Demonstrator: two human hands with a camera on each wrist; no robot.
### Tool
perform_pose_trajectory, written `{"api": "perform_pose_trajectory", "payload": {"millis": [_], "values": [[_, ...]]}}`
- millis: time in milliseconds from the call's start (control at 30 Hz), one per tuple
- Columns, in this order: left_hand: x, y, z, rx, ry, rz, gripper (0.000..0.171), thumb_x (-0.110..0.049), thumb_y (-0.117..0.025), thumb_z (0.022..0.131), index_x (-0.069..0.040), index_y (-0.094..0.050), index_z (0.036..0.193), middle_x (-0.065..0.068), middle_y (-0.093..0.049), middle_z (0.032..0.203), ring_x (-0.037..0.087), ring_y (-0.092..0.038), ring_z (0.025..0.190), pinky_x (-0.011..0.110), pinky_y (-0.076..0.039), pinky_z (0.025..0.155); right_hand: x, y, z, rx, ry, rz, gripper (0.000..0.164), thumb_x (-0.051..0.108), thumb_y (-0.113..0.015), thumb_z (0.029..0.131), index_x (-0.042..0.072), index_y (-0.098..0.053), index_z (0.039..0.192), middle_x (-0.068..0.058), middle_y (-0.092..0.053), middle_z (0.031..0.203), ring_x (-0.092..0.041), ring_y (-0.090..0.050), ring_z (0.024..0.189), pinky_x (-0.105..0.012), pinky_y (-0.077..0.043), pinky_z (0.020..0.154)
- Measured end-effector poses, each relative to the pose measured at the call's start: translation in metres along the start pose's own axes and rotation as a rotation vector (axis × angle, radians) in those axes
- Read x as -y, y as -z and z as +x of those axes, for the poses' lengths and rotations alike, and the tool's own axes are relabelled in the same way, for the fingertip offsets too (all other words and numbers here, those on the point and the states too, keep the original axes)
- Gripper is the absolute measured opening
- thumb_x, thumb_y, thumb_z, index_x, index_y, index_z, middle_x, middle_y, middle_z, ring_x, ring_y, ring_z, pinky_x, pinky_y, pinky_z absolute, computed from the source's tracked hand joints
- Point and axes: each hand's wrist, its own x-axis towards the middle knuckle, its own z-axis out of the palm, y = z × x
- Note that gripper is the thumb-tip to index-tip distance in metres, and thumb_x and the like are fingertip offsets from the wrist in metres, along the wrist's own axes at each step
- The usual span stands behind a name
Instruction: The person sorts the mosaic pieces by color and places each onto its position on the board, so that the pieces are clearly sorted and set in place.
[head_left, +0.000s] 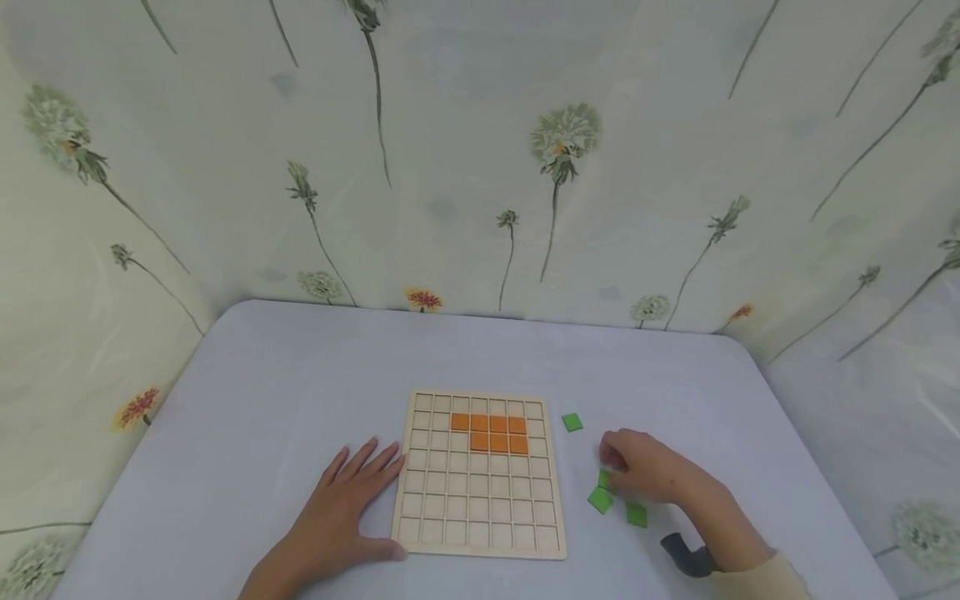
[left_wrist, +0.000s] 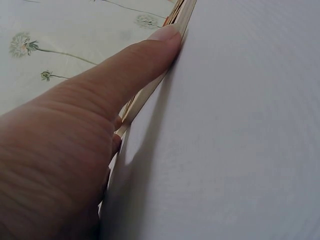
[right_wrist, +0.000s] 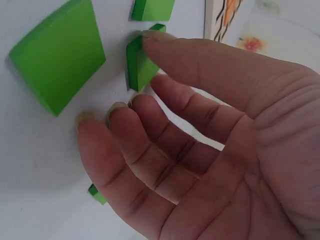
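My left hand (head_left: 337,517) lies flat with fingers spread at the left side of a wooden grid board (head_left: 457,506). In the left wrist view, its thumb (left_wrist: 145,52) rests along the board's edge. Several orange square tiles (head_left: 498,425) sit in two rows in the board's upper part. To the right of the board, my right hand (head_left: 648,467) is down among loose green square tiles (head_left: 600,500). Seen from the right wrist, its thumb and index finger pinch one green tile (right_wrist: 142,62) at its edges, while the other fingers curl loosely below.
One green tile (head_left: 572,422) lies apart near the board's upper right, another (head_left: 637,514) below the right hand. A dark curved object (head_left: 686,557) shows beside the right wrist. A flower-print cloth (head_left: 450,167) stands behind the white table (head_left: 315,358).
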Motion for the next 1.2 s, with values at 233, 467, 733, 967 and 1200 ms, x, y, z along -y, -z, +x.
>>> {"api": "perform_pose_trajectory", "payload": {"millis": [233, 467, 733, 967, 1200], "values": [[0.001, -0.001, 0.000, -0.028, -0.006, 0.017, 0.114, -0.080, -0.076, 0.069, -0.017, -0.046, 0.160, -0.002, -0.036, 0.168, 0.030, -0.022, 0.158, 0.055, -0.009, 0.127, -0.001, -0.004, 0.003, 0.028, -0.025, 0.049, 0.024, 0.001, -0.081, 0.081, 0.011, -0.062, 0.092, -0.003, -0.057, 0.080, -0.019, -0.054, 0.075, -0.035, -0.049, 0.064], [0.001, -0.002, 0.000, 0.030, 0.016, -0.009, 0.115, -0.078, -0.078, 0.069, -0.019, -0.043, 0.162, -0.006, -0.031, 0.170, 0.025, -0.016, 0.160, 0.052, -0.004, 0.128, -0.004, -0.005, 0.001, 0.050, -0.035, 0.089, 0.024, -0.001, -0.080, 0.080, 0.011, -0.060, 0.090, -0.004, -0.057, 0.078, -0.019, -0.055, 0.071, -0.034, -0.048, 0.062], [0.002, -0.004, 0.002, 0.044, 0.023, 0.002, 0.118, -0.082, -0.074, 0.069, -0.020, -0.040, 0.163, -0.007, -0.029, 0.170, 0.023, -0.014, 0.160, 0.050, -0.002, 0.128, -0.004, -0.004, 0.002, 0.046, -0.036, 0.056, 0.024, 0.002, -0.082, 0.080, 0.011, -0.061, 0.088, -0.004, -0.056, 0.075, -0.018, -0.053, 0.071, -0.034, -0.044, 0.062], [0.003, -0.003, 0.000, 0.008, 0.001, 0.019, 0.116, -0.082, -0.074, 0.070, -0.018, -0.043, 0.161, -0.004, -0.034, 0.169, 0.027, -0.020, 0.159, 0.052, -0.006, 0.128, 0.004, 0.003, 0.009, 0.084, -0.039, 0.004, 0.023, 0.001, -0.081, 0.081, 0.010, -0.061, 0.085, -0.005, -0.058, 0.074, -0.019, -0.055, 0.068, -0.032, -0.045, 0.060], [0.001, -0.003, 0.001, 0.022, 0.009, -0.001, 0.115, -0.079, -0.076, 0.071, -0.018, -0.042, 0.162, -0.002, -0.033, 0.169, 0.028, -0.018, 0.159, 0.055, -0.006, 0.127, 0.008, 0.005, 0.009, 0.080, -0.055, -0.014, 0.023, 0.001, -0.081, 0.081, 0.010, -0.061, 0.086, -0.005, -0.059, 0.075, -0.020, -0.056, 0.069, -0.033, -0.047, 0.061]]}}
